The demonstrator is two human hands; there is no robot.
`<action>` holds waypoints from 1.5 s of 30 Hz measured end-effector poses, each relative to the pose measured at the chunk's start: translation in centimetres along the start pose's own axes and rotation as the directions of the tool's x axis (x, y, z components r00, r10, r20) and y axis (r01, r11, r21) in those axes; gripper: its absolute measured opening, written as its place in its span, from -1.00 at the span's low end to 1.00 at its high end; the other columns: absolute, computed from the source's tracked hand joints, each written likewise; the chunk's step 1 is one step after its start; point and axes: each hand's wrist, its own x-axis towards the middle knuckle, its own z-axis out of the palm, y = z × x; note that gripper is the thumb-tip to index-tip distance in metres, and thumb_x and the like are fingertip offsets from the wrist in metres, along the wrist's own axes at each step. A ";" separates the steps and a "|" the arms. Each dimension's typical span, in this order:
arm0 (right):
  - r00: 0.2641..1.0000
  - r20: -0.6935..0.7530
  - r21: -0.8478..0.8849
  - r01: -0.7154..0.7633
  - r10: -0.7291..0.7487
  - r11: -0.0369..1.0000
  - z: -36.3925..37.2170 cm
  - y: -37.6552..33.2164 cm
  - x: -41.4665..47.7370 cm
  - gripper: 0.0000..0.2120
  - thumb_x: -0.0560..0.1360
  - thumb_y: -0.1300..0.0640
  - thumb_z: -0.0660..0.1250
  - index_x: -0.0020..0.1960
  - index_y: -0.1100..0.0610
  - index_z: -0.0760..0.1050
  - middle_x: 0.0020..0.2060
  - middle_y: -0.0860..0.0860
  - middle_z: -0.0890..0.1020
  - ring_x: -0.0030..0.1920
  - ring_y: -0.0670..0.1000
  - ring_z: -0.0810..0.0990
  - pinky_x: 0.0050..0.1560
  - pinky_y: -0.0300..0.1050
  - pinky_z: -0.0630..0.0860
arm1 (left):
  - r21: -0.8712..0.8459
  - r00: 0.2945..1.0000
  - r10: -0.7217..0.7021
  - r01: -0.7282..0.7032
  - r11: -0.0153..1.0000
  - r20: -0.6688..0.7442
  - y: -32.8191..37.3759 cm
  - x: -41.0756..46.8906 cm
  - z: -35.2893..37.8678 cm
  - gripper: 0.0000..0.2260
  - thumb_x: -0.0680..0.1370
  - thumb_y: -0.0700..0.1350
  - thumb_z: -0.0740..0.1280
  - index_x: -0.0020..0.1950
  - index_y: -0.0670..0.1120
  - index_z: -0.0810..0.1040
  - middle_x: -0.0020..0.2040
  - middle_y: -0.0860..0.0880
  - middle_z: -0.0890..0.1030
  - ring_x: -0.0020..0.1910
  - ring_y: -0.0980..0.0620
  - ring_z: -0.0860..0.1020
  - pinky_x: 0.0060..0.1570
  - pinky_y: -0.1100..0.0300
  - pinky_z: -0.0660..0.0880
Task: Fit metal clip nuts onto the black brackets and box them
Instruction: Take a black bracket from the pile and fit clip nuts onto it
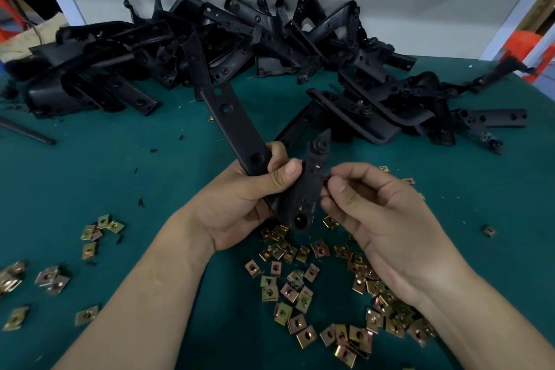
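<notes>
Bracket: the black bracket [237,126] is off the table at the centre of the view, held in your left hand. Its long flat arm with holes slants up and to the left. A shorter pointed arm rises on the right, and a round socket end points down towards you.
Hidden part of bracket: your fingers cover the bend where the two arms meet.
Small piece: a dark sliver, the small piece [326,178], shows between your right thumb and forefinger, touching the bracket's right edge. Too little of it shows to say what it is.
Left hand: your left hand [240,204] is palm up, with the fingers curled round the long arm and the thumb pressed across the front, a firm grasp on the bracket.
Right hand: your right hand [375,213] pinches the small piece between thumb and forefinger, and the other fingers curl loosely behind.
Clip nuts: square brass-coloured clip nuts [297,285] lie scattered on the table below both hands. Your right wrist and forearm cover some of them.
Smaller scatter: a smaller scatter [90,249] lies to the left, and the frame edge cuts it off.
Bracket pile: a pile of brackets [228,36] runs across the back of the table, well apart from your hands. It is so dark and tangled that single pieces are hard to tell apart.
Table: a green table [150,177] with a few black crumbs on it.
Rod: a black rod [27,132] at the left, cut off by the frame.
</notes>
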 end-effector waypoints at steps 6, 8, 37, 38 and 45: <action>0.998 -0.063 0.049 0.012 -0.009 0.999 0.3 -0.2 -0.1 -0.77 0.24 0.14 0.52 -0.11 0.14 0.73 -0.20 0.11 0.70 -0.21 0.00 0.71 -0.18 -0.22 0.63 | 0.001 1.000 0.000 0.000 1.000 0.010 -0.1 0.1 -0.2 -0.65 0.45 -0.07 0.54 -0.25 -0.02 0.35 -0.21 -0.03 0.53 -0.15 -0.01 0.63 -0.20 0.16 0.61; 0.997 -0.081 0.073 0.009 -0.003 0.997 0.5 -0.2 -0.2 -0.75 0.24 0.14 0.52 -0.10 0.16 0.72 -0.19 0.12 0.71 -0.22 0.00 0.71 -0.21 -0.22 0.63 | 0.010 1.000 -0.001 0.001 1.000 0.016 -0.1 0.0 -0.2 -0.64 0.44 -0.06 0.56 -0.25 -0.02 0.35 -0.22 -0.02 0.54 -0.15 -0.02 0.63 -0.20 0.15 0.61; 0.990 -0.078 -0.030 0.113 -0.115 0.993 0.6 0.3 -0.7 -0.71 0.25 0.02 0.54 -0.04 0.03 0.66 -0.27 0.02 0.69 -0.10 -0.01 0.71 -0.02 -0.18 0.63 | 0.059 0.999 -0.032 0.032 0.998 -0.002 -0.2 0.2 0.4 -0.67 0.46 -0.12 0.48 -0.28 -0.03 0.32 -0.23 -0.03 0.48 -0.20 0.02 0.59 -0.18 0.18 0.59; 0.990 -0.074 -0.051 0.115 -0.119 0.992 0.6 0.4 -0.7 -0.69 0.25 0.01 0.55 -0.03 0.02 0.65 -0.27 0.01 0.69 -0.08 -0.01 0.71 0.02 -0.19 0.61 | 0.079 0.999 -0.038 0.038 0.996 -0.005 -0.3 0.2 0.5 -0.68 0.46 -0.13 0.46 -0.28 -0.04 0.31 -0.25 -0.02 0.46 -0.22 0.04 0.57 -0.21 0.20 0.58; 0.987 0.031 -0.184 0.160 -0.157 0.970 0.5 0.4 -0.6 -0.70 0.42 0.06 0.49 0.13 0.04 0.60 -0.14 0.04 0.74 0.03 -0.01 0.71 0.05 -0.20 0.58 | 0.090 0.999 0.042 -0.044 0.995 0.029 0.0 0.0 0.7 -0.70 0.48 -0.19 0.43 -0.29 -0.03 0.32 -0.29 0.04 0.55 -0.28 0.07 0.58 -0.28 0.22 0.56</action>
